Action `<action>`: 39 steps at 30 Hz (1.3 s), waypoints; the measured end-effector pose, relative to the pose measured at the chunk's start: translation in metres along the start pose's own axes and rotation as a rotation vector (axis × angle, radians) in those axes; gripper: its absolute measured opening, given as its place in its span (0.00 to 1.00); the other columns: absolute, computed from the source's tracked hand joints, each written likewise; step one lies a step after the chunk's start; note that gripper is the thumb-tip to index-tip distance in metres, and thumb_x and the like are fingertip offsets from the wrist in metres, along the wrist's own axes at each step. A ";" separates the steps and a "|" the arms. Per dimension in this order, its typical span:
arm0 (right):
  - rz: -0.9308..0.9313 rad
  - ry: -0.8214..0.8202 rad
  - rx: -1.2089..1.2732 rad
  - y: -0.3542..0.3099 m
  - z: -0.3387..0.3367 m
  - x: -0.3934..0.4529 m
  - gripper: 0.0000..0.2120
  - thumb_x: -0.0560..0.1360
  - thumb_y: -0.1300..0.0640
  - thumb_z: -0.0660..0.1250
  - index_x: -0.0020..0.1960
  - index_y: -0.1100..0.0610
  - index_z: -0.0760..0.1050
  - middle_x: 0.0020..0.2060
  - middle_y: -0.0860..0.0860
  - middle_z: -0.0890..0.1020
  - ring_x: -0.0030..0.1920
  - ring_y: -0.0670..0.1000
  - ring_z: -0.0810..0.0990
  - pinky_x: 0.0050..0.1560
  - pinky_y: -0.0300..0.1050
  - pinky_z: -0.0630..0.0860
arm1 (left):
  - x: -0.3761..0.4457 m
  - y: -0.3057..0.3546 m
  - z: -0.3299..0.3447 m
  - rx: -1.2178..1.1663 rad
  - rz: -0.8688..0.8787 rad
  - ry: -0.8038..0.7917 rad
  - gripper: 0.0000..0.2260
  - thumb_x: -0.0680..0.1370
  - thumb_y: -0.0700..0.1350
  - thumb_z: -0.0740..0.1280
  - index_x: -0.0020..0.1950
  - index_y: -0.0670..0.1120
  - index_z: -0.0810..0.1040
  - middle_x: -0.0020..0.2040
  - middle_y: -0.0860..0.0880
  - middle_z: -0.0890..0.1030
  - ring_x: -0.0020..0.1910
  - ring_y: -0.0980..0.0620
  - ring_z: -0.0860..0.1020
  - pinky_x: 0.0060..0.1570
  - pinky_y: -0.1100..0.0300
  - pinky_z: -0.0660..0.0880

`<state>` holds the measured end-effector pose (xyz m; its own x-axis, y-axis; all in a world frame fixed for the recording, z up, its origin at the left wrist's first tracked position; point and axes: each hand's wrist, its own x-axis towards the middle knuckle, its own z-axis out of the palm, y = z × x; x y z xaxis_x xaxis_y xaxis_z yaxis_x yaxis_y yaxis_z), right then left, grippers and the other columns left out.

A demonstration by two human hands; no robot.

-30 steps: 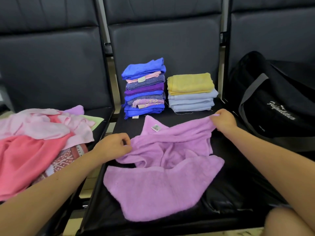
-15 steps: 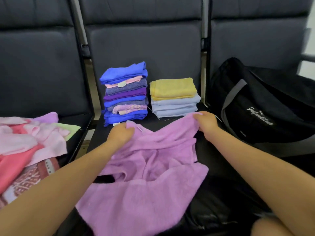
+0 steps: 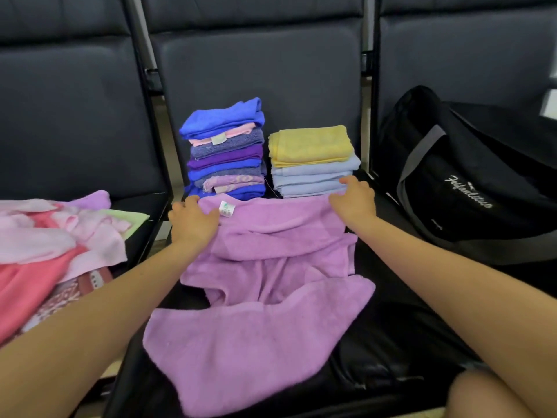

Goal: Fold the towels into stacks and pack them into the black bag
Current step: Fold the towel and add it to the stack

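Head view, black bag [image 3: 470, 188] contents hidden

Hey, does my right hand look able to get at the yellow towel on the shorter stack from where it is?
Probably yes. The right hand holds the purple towel's far edge right in front of the shorter stack, and nothing lies on or in front of the yellow towel. It would have to release the purple towel first.

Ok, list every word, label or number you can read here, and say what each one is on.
White cursive script on the side of the black bag: a brand name starting with "F", too slanted and blurred to spell out reliably.
White tag with a green mark on the purple towel: print too small to read.
Pale tag in the taller folded stack: unreadable.
No numbers or other signs show.
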<state>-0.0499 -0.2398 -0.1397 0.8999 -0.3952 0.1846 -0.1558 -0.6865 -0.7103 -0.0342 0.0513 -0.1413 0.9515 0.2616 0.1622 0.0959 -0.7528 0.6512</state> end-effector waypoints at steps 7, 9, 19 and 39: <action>-0.298 -0.737 0.194 -0.023 -0.019 -0.097 0.05 0.77 0.60 0.67 0.42 0.58 0.79 0.37 0.53 0.80 0.36 0.47 0.76 0.40 0.40 0.74 | -0.084 -0.007 -0.038 0.091 0.487 -0.358 0.06 0.76 0.45 0.66 0.42 0.46 0.80 0.40 0.50 0.81 0.40 0.48 0.78 0.44 0.53 0.76; -0.350 -0.976 -0.071 -0.022 -0.023 -0.116 0.08 0.76 0.52 0.69 0.45 0.57 0.79 0.40 0.51 0.82 0.40 0.44 0.75 0.45 0.38 0.74 | -0.103 -0.009 -0.048 0.209 0.482 -0.738 0.09 0.77 0.52 0.66 0.44 0.49 0.81 0.42 0.52 0.82 0.41 0.52 0.79 0.47 0.57 0.77; -0.443 -0.711 0.004 -0.015 -0.051 -0.113 0.06 0.73 0.54 0.73 0.40 0.51 0.77 0.31 0.40 0.76 0.32 0.38 0.70 0.37 0.31 0.66 | -0.112 -0.019 -0.072 0.024 0.496 -0.623 0.11 0.76 0.45 0.70 0.35 0.45 0.72 0.30 0.57 0.72 0.31 0.60 0.68 0.35 0.63 0.66; 0.170 -0.051 0.331 0.025 -0.008 0.033 0.11 0.69 0.58 0.73 0.35 0.58 0.71 0.33 0.56 0.72 0.37 0.53 0.70 0.38 0.45 0.65 | 0.042 -0.001 -0.023 -0.444 0.090 -0.293 0.10 0.76 0.45 0.70 0.48 0.37 0.82 0.43 0.45 0.79 0.42 0.50 0.75 0.40 0.60 0.70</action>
<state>-0.0276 -0.2749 -0.1459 0.8927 -0.4503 0.0169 -0.1723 -0.3758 -0.9105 -0.0014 0.0768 -0.1177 0.9980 -0.0198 0.0593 -0.0621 -0.4197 0.9055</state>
